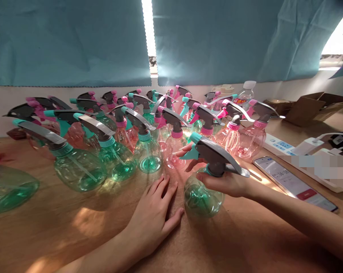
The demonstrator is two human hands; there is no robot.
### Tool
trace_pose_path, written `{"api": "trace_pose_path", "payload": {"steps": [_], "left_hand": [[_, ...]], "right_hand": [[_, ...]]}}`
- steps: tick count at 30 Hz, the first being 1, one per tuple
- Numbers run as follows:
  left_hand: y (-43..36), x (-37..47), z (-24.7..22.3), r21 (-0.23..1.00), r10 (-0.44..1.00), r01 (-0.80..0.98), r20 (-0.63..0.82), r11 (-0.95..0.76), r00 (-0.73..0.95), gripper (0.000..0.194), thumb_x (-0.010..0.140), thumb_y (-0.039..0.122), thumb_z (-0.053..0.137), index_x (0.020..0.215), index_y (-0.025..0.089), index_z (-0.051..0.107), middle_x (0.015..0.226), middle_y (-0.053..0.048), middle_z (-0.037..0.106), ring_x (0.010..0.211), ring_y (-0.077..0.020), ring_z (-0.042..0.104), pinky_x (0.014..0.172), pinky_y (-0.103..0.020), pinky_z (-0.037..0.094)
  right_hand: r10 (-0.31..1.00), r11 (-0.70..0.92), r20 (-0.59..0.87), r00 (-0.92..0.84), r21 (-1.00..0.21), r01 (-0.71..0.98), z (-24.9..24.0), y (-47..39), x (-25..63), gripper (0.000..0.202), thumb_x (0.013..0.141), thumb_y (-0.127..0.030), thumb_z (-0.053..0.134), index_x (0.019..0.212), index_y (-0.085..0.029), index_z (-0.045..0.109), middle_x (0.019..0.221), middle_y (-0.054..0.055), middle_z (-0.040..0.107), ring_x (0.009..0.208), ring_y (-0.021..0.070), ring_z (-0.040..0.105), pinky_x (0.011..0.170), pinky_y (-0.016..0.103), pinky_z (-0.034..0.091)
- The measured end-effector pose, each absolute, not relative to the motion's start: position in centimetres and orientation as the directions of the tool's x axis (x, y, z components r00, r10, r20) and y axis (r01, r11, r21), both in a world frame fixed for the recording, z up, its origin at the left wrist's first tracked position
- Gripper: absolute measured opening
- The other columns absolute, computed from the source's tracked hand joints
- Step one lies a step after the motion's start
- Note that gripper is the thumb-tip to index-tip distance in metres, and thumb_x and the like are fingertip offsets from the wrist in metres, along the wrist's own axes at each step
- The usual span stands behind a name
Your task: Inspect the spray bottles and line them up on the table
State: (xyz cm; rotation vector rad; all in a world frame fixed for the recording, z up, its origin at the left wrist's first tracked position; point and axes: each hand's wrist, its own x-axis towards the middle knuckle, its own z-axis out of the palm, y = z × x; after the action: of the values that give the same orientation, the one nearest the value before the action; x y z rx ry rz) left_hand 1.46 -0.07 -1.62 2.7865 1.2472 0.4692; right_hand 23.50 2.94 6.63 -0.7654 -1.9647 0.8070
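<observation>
Our right hand (231, 184) holds a spray bottle (204, 201) by its neck (208, 169), thumb on our side and the other fingers reaching past the trigger (192, 152). It is just beside our left hand (157, 208), over the counter (109, 231); we cannot tell whether its base touches. The left fingers are empty, loosely spread and resting on the wood.

We judge the bottle light, with a thin, springy, rather slippery bulb that could dent if squeezed. The stiff grey head (217, 153) looks heavy for the body, so we would take hold at the neck, just under it, and keep pressure off the trigger.

Counting, we have one bottle in hand and four more green bottles (80, 174) in the nearest row, one cut off at the left edge. At least five pink bottles (175, 151) show behind them; the rest overlap too much for us to count. We also see one phone (293, 182) and one clear drink bottle (247, 93).
</observation>
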Motion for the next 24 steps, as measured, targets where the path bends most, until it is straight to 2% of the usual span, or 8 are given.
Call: {"api": "trace_pose_path", "payload": {"steps": [8, 13, 17, 20, 24], "left_hand": [[0.00, 1.46, -1.54, 0.165, 0.733, 0.718, 0.256, -0.676, 0.631, 0.054, 0.095, 0.042, 0.050, 0.141, 0.014, 0.046, 0.145, -0.017, 0.045, 0.135, -0.0336, 0.037, 0.107, -0.052, 0.036], [-0.04, 1.54, -0.91, 0.162, 0.739, 0.723, 0.217, -0.672, 0.638, 0.054, 0.095, 0.041, 0.051, 0.140, 0.012, 0.046, 0.144, -0.018, 0.046, 0.135, -0.0343, 0.038, 0.107, -0.053, 0.036], [-0.06, 1.58, -0.91, 0.162, 0.736, 0.720, 0.217, -0.675, 0.641, 0.055, 0.094, 0.041, 0.051, 0.140, 0.012, 0.047, 0.144, -0.018, 0.047, 0.134, -0.0348, 0.038, 0.106, -0.053, 0.037], [-0.04, 1.53, -1.29, 0.165, 0.731, 0.716, 0.253, -0.678, 0.634, 0.054, 0.094, 0.042, 0.051, 0.140, 0.013, 0.047, 0.144, -0.018, 0.047, 0.134, -0.0347, 0.038, 0.107, -0.053, 0.037], [-0.01, 1.55, -1.27, 0.169, 0.733, 0.716, 0.248, -0.677, 0.634, 0.055, 0.094, 0.042, 0.052, 0.140, 0.014, 0.046, 0.145, -0.017, 0.046, 0.135, -0.0346, 0.038, 0.107, -0.053, 0.037]], "right_hand": [[0.806, 0.507, 0.373, -0.460, -0.835, 0.213, 6.28, 2.79, 23.88, 0.055, 0.074, -0.007, 0.053, 0.124, -0.029, 0.056, 0.108, 0.003, 0.069, 0.081, 0.0172, 0.069, 0.069, 0.031, 0.057], [0.809, 0.525, 0.404, -0.427, -0.824, 0.214, 6.66, 2.75, 23.57, 0.052, 0.071, -0.010, 0.054, 0.120, -0.027, 0.059, 0.105, 0.003, 0.069, 0.079, 0.0177, 0.067, 0.069, 0.032, 0.056], [0.809, 0.489, 0.364, -0.461, -0.852, 0.187, 6.84, 2.65, 23.48, 0.053, 0.071, -0.007, 0.053, 0.119, -0.027, 0.058, 0.103, 0.002, 0.068, 0.070, 0.0138, 0.064, 0.063, 0.027, 0.054], [0.822, 0.432, 0.318, -0.472, -0.889, 0.153, 6.76, 2.64, 23.50, 0.049, 0.073, -0.007, 0.053, 0.118, -0.025, 0.057, 0.095, 0.001, 0.067, 0.062, 0.0113, 0.060, 0.052, 0.023, 0.048], [0.829, 0.448, 0.314, -0.463, -0.869, 0.211, 6.63, 2.67, 23.62, 0.050, 0.071, -0.006, 0.050, 0.117, -0.024, 0.057, 0.076, -0.002, 0.062, 0.055, 0.0101, 0.054, 0.049, 0.022, 0.043]]}}
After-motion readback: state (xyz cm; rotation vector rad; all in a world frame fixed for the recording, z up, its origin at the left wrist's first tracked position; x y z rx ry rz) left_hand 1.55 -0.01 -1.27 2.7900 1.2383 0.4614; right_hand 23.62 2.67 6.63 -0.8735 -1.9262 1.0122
